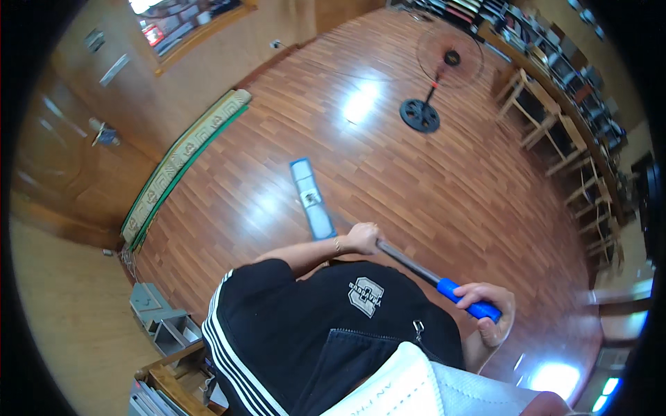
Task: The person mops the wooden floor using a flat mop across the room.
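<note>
A flat mop with a long, pale blue-edged head (pixel 306 184) rests on the wooden floor ahead of me. Its metal pole (pixel 409 262) runs back to the right across my front and ends in a blue grip (pixel 468 299). My left hand (pixel 363 238) is wrapped round the pole near my chest, hiding part of it. My right hand (pixel 491 305) is closed round the blue grip at the pole's upper end, lower right. Between the mop head and my left hand the pole is mostly hidden.
A black-based standing fan (pixel 420 116) stands on the floor at the far right. Wooden stools (pixel 531 93) line a long, cluttered counter along the right side. Rolled rugs or mats (pixel 187 154) lie along the left wall by a wooden door (pixel 62 149). Grey shelving (pixel 154 305) is lower left.
</note>
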The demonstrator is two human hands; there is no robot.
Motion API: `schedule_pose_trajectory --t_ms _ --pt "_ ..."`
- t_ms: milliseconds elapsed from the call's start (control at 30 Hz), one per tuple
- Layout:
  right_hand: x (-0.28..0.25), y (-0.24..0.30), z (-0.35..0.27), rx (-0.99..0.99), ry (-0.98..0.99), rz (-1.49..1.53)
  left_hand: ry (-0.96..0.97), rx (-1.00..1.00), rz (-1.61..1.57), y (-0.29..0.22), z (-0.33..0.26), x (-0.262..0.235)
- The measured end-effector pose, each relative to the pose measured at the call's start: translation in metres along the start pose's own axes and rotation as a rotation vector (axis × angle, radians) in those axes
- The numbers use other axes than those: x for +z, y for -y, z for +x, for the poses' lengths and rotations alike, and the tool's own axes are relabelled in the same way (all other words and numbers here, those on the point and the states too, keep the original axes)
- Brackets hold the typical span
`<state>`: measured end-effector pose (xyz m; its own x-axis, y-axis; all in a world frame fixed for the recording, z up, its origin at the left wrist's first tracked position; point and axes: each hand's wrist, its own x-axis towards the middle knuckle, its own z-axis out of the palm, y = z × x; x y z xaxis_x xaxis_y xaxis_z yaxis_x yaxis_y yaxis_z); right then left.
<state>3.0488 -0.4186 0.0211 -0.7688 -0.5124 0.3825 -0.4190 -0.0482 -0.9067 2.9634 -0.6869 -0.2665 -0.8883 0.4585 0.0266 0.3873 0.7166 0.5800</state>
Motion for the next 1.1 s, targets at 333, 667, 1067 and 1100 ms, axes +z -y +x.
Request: schedule_pose_trajectory --t_ms 333,667,1067,1100 --pt "-0.040 0.053 -0.122 -0.090 -0.400 -0.620 0.267 0.479 -0.213 -0.154 0.130 0.102" --pt "-0.071 0.035 -0.159 -0.087 -0.198 -0.504 0.412 0.382 -0.084 -0.199 0.153 0.137" --pt "-0.005 -0.090 -0.055 0.091 -0.242 -0.215 0.040 0.072 0.114 0.048 0.121 0.097" --pt "0.004 -0.102 -0.043 0.100 -0.186 -0.174 -0.006 0.024 0.104 0.078 0.109 0.096"
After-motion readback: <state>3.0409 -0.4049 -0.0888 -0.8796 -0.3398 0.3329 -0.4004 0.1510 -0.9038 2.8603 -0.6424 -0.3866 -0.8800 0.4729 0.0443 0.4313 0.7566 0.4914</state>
